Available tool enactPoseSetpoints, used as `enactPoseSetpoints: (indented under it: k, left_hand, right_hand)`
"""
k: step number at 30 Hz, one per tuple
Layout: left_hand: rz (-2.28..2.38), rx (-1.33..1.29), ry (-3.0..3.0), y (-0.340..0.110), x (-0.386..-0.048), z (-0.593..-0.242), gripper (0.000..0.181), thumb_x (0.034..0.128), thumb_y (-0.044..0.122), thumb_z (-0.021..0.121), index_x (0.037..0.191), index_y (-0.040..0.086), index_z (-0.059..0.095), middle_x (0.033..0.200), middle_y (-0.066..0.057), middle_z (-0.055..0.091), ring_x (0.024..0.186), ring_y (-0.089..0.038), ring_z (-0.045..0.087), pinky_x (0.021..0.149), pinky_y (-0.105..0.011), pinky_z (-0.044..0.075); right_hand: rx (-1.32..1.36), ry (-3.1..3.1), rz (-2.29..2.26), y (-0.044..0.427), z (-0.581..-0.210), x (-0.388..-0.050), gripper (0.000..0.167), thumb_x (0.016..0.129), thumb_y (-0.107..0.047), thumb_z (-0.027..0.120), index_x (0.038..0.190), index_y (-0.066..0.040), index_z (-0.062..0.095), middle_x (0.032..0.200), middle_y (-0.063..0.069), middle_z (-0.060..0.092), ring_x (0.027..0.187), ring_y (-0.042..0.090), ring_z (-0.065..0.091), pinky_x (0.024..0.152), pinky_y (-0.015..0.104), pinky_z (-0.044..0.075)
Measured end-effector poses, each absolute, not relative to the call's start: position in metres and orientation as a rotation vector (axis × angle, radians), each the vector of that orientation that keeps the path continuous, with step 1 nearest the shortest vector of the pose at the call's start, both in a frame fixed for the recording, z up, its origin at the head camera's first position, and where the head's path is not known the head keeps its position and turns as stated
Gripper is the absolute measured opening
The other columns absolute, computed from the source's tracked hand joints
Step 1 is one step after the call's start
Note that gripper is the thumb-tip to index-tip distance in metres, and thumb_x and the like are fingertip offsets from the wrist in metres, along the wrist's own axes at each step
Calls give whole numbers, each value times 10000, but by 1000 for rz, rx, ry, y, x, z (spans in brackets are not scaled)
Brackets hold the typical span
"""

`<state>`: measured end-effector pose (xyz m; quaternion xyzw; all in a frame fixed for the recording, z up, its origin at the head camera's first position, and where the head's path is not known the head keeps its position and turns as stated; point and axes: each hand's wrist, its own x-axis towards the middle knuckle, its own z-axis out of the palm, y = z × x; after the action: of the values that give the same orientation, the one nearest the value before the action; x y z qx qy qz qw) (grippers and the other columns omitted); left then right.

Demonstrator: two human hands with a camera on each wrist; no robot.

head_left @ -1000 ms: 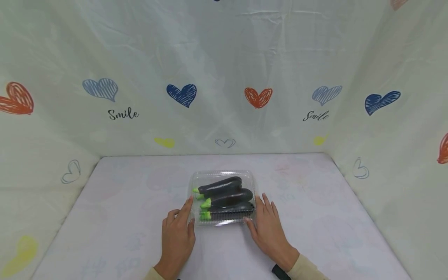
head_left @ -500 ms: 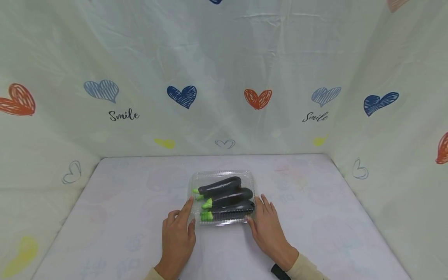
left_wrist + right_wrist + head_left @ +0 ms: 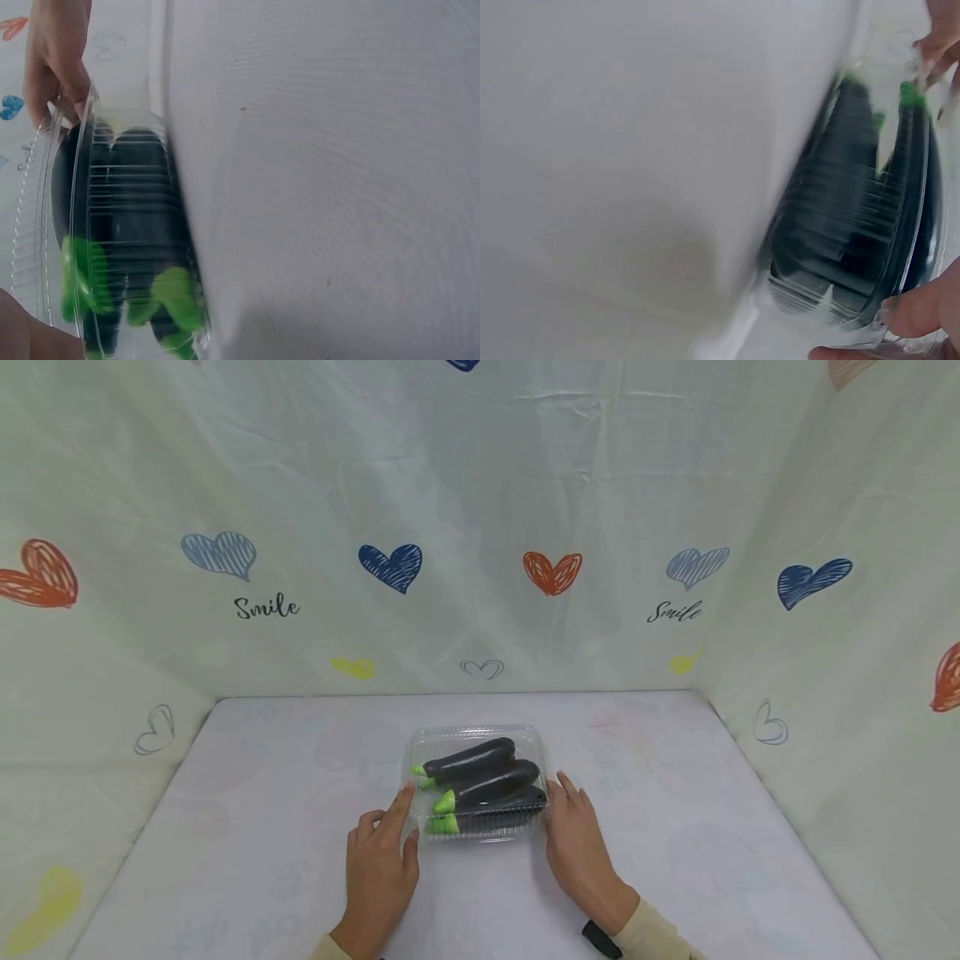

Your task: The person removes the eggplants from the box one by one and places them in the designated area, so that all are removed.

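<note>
A clear plastic container (image 3: 480, 732) with its lid down lies on the table, several dark eggplants (image 3: 491, 782) with green stem ends inside it. At its left side, my left hand (image 3: 381, 868) grips the rim. My right hand (image 3: 585, 856) holds the right side near the front corner, its thumb hidden in the head view. The right wrist view shows the thumb of the right hand (image 3: 924, 309) on the container's edge, with a finger below. Ridged plastic covers part of the eggplants (image 3: 139, 195) in the left wrist view.
The white table (image 3: 285, 793) has faint printed marks. Behind it and at both sides hangs a pale sheet (image 3: 480, 485) with hearts and "Smile" lettering. A dark band (image 3: 602, 939) shows by the right sleeve (image 3: 656, 933).
My right thumb has gone from the container's front corner to out of sight, and that hand has turned slightly. The eggplants look slightly shifted inside. My left hand is nearly unmoved.
</note>
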<state>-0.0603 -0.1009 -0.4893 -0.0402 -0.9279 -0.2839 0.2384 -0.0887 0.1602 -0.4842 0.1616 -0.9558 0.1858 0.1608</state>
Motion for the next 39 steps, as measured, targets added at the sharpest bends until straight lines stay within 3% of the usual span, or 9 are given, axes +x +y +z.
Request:
enactPoseSetpoints:
  k: [13,29,39]
  left_hand:
    - [-817,-116,-2529,-102,-60,-488,714,816,-91,798,1487,33,586,1383,-146,688,1034,-371,611,865,-540,476]
    - [-870,-154,-2521,-105,-57,-487,741,815,-106,784,1506,35,557,1430,-155,652,1042,-335,617,853,-504,470]
    - [-961,-135,-2575,-108,-58,-484,785,832,-84,783,1549,56,493,1377,-198,630,1182,-409,614,904,-576,474]
  right_hand:
    - [401,-2704,658,165,-485,-89,469,934,20,723,1335,172,535,1338,322,617,1391,495,504,1093,586,488]
    - [425,-2686,653,174,-477,-87,545,874,-27,818,1342,108,571,1276,238,674,1398,472,507,1118,613,460]
    - [404,-2704,669,176,-468,-89,541,878,-62,831,1349,68,601,1312,218,675,1388,448,528,1116,622,462]
